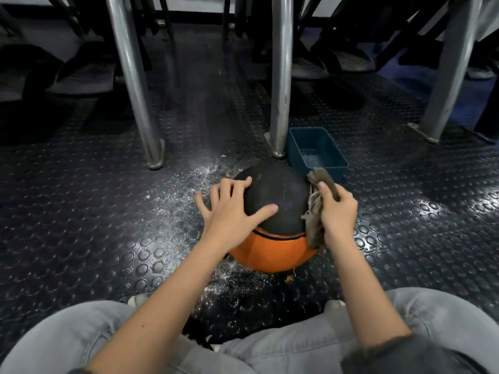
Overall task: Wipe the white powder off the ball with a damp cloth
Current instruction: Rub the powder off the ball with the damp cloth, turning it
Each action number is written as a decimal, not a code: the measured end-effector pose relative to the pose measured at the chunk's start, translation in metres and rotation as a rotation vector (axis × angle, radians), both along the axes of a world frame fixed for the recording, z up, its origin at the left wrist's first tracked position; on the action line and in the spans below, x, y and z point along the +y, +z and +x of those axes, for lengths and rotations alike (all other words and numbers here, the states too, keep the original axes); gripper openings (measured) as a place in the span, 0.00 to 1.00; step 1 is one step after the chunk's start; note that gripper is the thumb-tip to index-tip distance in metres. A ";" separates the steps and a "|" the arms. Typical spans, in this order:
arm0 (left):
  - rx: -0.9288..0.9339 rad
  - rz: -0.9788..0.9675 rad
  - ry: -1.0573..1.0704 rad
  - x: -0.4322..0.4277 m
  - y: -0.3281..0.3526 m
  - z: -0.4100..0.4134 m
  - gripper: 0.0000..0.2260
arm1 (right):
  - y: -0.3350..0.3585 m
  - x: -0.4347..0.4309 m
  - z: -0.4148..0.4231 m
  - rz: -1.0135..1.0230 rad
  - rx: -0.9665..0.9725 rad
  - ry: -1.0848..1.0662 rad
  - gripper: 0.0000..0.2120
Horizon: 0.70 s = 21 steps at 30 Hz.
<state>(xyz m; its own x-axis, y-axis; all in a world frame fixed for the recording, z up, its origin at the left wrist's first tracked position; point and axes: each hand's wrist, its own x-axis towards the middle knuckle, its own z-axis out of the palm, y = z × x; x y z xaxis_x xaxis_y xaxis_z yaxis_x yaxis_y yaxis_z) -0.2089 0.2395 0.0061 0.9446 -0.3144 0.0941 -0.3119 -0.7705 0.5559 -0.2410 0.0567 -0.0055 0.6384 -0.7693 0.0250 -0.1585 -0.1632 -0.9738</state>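
Gripping a frayed brown cloth [316, 211], right hand [339, 211] rubs the round ball [275, 198] — left hand [232, 209] spread flat

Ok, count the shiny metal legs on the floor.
3: a leg left of the ball, a leg beside the blue tub, a leg far right; more may hide behind.

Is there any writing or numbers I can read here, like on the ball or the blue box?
No words, numbers or signs can be read in this view.
Black and orange rubber ball: only faint marks on its black top, too blurred to read.
Dark blue plastic tub: no label shows.
Brown frayed cloth: no writing.
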 end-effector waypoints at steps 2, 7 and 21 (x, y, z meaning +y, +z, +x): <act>-0.019 -0.119 -0.101 0.011 -0.003 0.002 0.33 | 0.005 -0.014 0.006 0.113 -0.021 0.060 0.02; 0.129 -0.257 -0.188 0.022 -0.005 0.014 0.42 | 0.012 -0.027 0.018 0.205 -0.020 0.207 0.03; 0.257 -0.355 -0.193 0.021 -0.014 0.006 0.45 | 0.011 0.054 -0.024 -0.881 -0.199 0.348 0.11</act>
